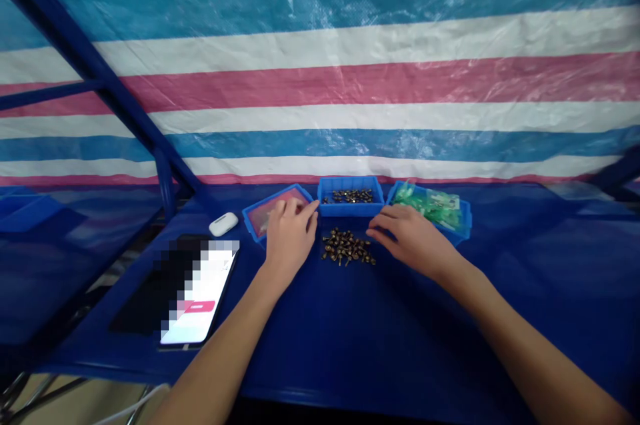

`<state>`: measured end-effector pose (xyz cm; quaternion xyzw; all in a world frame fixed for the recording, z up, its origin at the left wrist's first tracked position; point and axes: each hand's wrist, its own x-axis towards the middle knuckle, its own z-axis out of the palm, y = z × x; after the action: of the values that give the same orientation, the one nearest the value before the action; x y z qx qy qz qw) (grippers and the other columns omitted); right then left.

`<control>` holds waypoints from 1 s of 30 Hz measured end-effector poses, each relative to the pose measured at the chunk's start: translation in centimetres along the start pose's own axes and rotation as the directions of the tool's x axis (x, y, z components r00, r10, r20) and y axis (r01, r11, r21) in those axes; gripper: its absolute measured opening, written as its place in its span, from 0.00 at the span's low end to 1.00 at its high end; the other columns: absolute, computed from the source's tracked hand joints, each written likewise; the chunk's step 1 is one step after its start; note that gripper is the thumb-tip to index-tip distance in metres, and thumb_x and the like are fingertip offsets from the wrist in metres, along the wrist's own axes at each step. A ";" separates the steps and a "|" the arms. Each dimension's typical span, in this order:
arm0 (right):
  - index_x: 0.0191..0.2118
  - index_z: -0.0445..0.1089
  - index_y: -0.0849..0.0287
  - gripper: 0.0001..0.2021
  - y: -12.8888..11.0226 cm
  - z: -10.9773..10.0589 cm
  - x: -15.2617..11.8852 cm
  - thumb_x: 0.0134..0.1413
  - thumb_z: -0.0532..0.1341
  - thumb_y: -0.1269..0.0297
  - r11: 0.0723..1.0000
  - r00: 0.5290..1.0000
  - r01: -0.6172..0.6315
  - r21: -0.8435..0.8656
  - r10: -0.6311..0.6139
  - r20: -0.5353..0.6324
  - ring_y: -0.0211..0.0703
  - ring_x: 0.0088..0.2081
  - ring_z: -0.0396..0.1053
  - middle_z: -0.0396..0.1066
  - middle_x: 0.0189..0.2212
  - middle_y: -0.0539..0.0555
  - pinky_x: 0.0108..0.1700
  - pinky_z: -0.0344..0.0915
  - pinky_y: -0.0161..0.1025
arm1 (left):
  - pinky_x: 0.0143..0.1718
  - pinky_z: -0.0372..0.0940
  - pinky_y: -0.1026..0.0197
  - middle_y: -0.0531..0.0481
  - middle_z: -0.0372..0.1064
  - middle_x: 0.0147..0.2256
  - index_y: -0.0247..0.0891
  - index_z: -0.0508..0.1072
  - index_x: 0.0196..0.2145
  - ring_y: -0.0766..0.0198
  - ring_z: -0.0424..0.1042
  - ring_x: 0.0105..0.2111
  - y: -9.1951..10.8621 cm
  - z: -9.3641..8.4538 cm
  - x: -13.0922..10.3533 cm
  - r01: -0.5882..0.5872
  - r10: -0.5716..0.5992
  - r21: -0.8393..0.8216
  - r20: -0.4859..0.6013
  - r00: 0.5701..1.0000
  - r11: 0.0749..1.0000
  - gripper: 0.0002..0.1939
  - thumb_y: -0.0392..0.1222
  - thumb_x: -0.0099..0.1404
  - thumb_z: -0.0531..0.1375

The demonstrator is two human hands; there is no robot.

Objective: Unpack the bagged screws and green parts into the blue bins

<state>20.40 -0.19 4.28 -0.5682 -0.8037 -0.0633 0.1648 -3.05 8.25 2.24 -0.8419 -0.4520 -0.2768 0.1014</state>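
Observation:
A loose pile of small brass-coloured screw-like pieces (347,247) lies on the blue table between my hands. My left hand (291,232) is at the left of the pile, fingers stretched forward and apart, partly covering the left blue bin (249,215). That bin has a reddish content, hard to make out. On the pile's other side is my right hand (413,236), its thumb and fingers bent with a gap between them and nothing visible inside. Behind the pile, the middle blue bin (351,210) contains more such pieces. Green plastic packets (435,207) fill the right blue bin (466,220), beside my right hand.
A phone or tablet (203,298) with a lit screen lies on the left of the table (380,345), near a small white case (223,224). A striped plastic sheet (350,85) hangs behind. Blue metal bars (125,102) slant at the left.

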 end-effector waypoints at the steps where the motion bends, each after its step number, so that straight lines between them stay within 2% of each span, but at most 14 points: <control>1: 0.39 0.73 0.58 0.10 -0.1 0.2 0.0 0.65 0.55 0.64 0.998 0.996 0.024 0.064 -0.029 0.079 0.45 0.38 0.68 0.71 0.34 0.54 0.43 0.63 0.42 | 0.48 0.61 0.49 0.42 0.68 0.40 0.43 0.72 0.54 0.52 0.62 0.43 0.1 -0.1 0.0 -0.002 0.002 -0.012 -0.021 1.000 1.000 0.18 0.44 0.70 0.51; 4: 0.41 0.73 0.58 0.08 -0.4 1.1 0.0 0.63 0.56 0.67 0.986 0.981 0.028 0.164 -0.059 0.187 0.44 0.39 0.70 0.72 0.36 0.54 0.42 0.66 0.41 | 0.50 0.61 0.49 0.42 0.68 0.43 0.40 0.69 0.56 0.52 0.62 0.45 0.4 -0.3 0.0 -0.021 0.015 -0.055 -0.099 0.995 0.998 0.19 0.43 0.71 0.51; 9: 0.39 0.71 0.60 0.06 -0.3 2.1 -0.1 0.61 0.57 0.72 0.987 0.982 -0.016 0.163 -0.015 0.189 0.45 0.39 0.71 0.71 0.38 0.56 0.43 0.68 0.41 | 0.50 0.62 0.50 0.43 0.69 0.43 0.40 0.70 0.54 0.53 0.62 0.45 0.8 -0.5 -0.1 -0.069 0.058 -0.103 -0.113 0.992 0.992 0.18 0.42 0.70 0.51; 12: 0.39 0.71 0.59 0.07 -0.3 2.0 0.0 0.62 0.56 0.72 0.977 0.992 -0.030 0.210 0.004 0.124 0.44 0.40 0.71 0.71 0.37 0.56 0.43 0.69 0.42 | 0.49 0.63 0.51 0.43 0.70 0.41 0.39 0.71 0.53 0.54 0.63 0.44 1.1 -0.5 -0.1 -0.116 0.104 -0.152 -0.090 0.991 0.981 0.17 0.42 0.71 0.51; 17: 0.43 0.70 0.57 0.07 -1.5 1.3 0.3 0.61 0.57 0.70 0.896 0.997 -0.022 0.443 0.055 -0.062 0.42 0.40 0.71 0.73 0.40 0.53 0.44 0.68 0.40 | 0.48 0.64 0.52 0.47 0.72 0.39 0.40 0.74 0.46 0.57 0.66 0.42 1.9 -0.3 -0.3 -0.247 0.260 -0.339 -0.007 0.966 0.908 0.13 0.45 0.70 0.53; 22: 0.43 0.69 0.56 0.07 -2.5 1.7 0.2 0.60 0.59 0.69 0.843 0.991 -0.039 0.536 0.101 -0.087 0.42 0.41 0.72 0.73 0.40 0.52 0.44 0.69 0.40 | 0.47 0.64 0.53 0.48 0.73 0.39 0.40 0.76 0.42 0.59 0.66 0.41 2.4 0.0 -0.5 -0.303 0.360 -0.423 0.060 0.931 0.854 0.11 0.44 0.71 0.54; 26: 0.47 0.68 0.57 0.09 -2.3 2.2 0.1 0.60 0.60 0.68 0.855 0.991 -0.075 0.513 0.119 -0.053 0.41 0.41 0.72 0.73 0.41 0.53 0.45 0.69 0.40 | 0.46 0.64 0.54 0.49 0.73 0.40 0.41 0.77 0.41 0.60 0.65 0.41 2.3 0.1 -0.5 -0.311 0.386 -0.461 0.074 0.920 0.831 0.11 0.41 0.71 0.54; 30: 0.42 0.69 0.58 0.06 -2.3 2.1 0.1 0.63 0.57 0.65 0.932 0.999 -0.008 0.361 0.024 -0.039 0.44 0.41 0.70 0.71 0.38 0.54 0.46 0.68 0.43 | 0.46 0.65 0.53 0.48 0.73 0.39 0.42 0.77 0.42 0.59 0.65 0.41 2.1 0.0 -0.4 -0.297 0.378 -0.474 0.083 0.922 0.829 0.12 0.42 0.71 0.54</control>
<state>17.86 -0.31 2.56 -0.5334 -0.7934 0.0746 0.2837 -1.55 6.73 2.19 -0.9294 -0.2258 -0.2778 -0.0894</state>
